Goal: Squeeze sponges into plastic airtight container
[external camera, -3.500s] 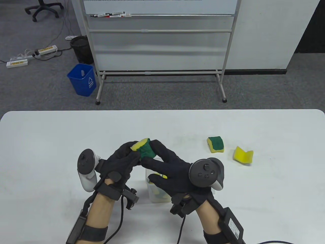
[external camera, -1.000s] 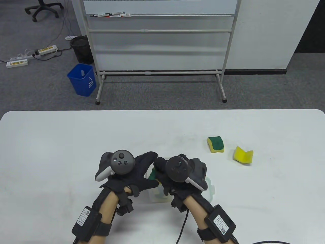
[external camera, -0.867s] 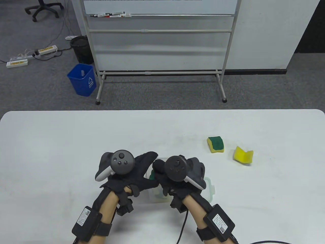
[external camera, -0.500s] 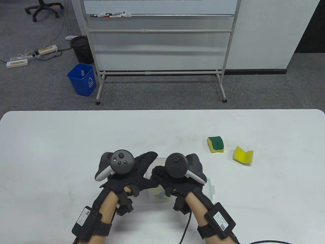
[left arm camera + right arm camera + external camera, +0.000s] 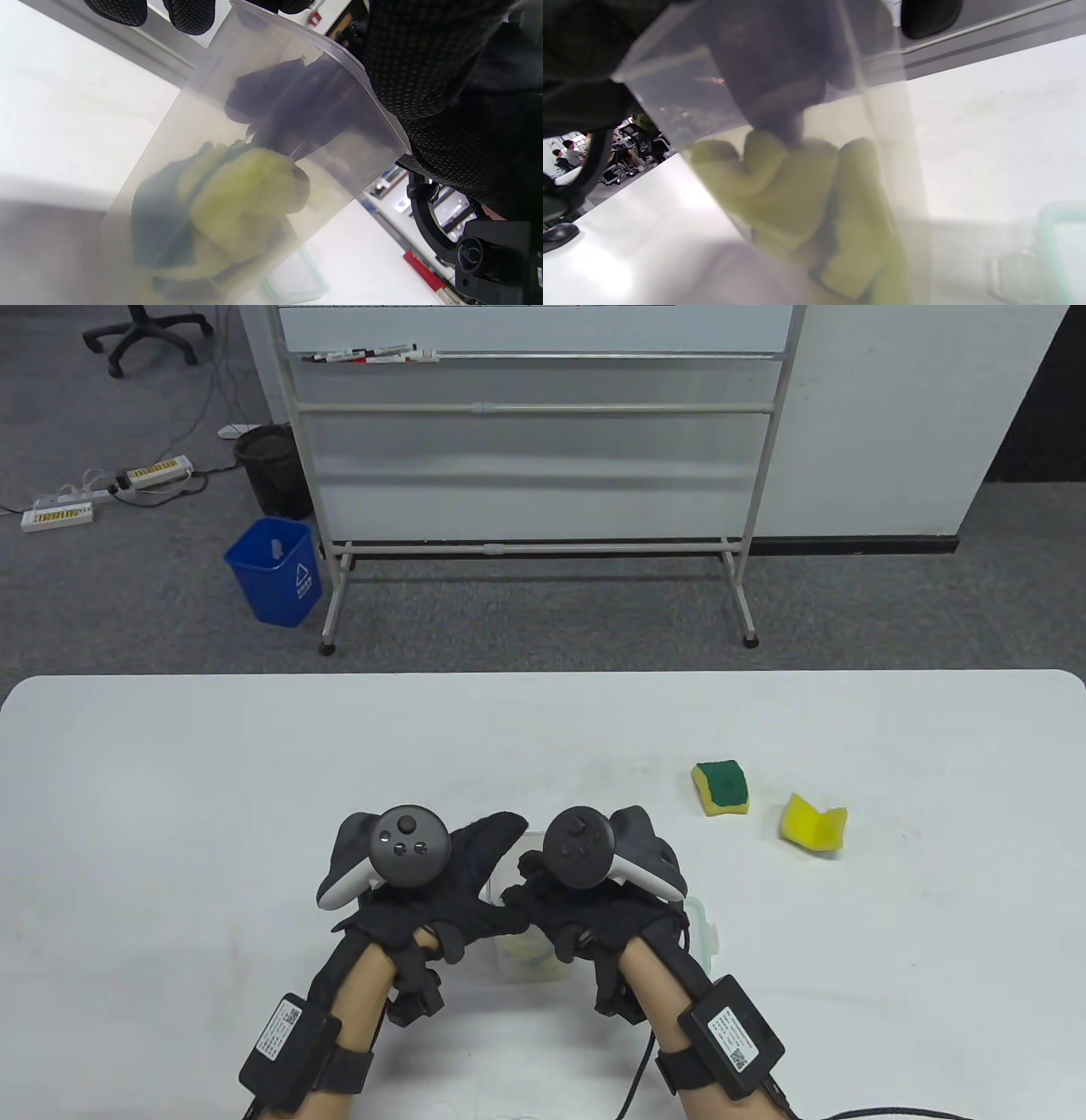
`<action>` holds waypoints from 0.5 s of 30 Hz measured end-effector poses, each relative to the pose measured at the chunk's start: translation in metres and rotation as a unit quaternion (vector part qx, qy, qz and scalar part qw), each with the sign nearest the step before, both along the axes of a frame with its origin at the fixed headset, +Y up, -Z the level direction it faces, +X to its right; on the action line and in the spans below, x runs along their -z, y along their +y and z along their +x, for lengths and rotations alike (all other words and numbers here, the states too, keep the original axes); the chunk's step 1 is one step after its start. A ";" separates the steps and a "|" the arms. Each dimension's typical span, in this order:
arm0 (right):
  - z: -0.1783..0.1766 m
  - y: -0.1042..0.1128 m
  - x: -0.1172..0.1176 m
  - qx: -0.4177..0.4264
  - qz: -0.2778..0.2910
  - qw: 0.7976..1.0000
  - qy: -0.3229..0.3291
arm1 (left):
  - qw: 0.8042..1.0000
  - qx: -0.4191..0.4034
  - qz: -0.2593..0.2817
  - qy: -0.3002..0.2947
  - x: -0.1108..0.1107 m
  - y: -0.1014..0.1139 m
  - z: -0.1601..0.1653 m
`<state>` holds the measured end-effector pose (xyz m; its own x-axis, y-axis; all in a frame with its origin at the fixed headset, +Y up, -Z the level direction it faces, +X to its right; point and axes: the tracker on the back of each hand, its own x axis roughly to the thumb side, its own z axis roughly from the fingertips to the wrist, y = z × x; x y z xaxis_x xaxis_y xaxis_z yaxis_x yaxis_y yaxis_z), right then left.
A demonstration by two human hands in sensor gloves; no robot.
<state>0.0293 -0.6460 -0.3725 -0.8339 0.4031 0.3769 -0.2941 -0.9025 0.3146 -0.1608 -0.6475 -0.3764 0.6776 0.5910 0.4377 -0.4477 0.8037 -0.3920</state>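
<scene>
— Which step?
— Right hand [image 5: 585, 912] presses sponges [image 5: 229, 199] down inside the container [image 5: 526, 963] near the bench's [image 5: 170, 780] front edge; left hand [image 5: 441, 891] steadies its rim.
— Next?
— Probably fetching the two loose sponges [image 5: 721, 787] right of it.

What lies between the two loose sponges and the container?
Only bare table lies between the green-topped sponge, the yellow sponge and the container. But the right hand fills the mouth, its fingers pressing sponges down. The lid lies off, right of it.
</scene>
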 end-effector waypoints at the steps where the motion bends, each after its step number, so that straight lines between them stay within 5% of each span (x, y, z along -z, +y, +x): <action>1: 0.000 0.000 0.000 0.008 0.008 1.000 -0.001 | 1.000 0.000 -0.001 -0.001 0.000 0.000 0.000; 15: 0.025 0.032 -0.008 0.112 0.053 0.992 0.005 | 1.000 0.007 -0.002 -0.001 0.000 0.000 0.001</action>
<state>0.0543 -0.6143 -0.3642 -0.7233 0.5363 0.4351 -0.4892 -0.8426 0.2254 -0.1599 -0.6474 -0.3762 0.6855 0.5825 0.4368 -0.4355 0.8088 -0.3952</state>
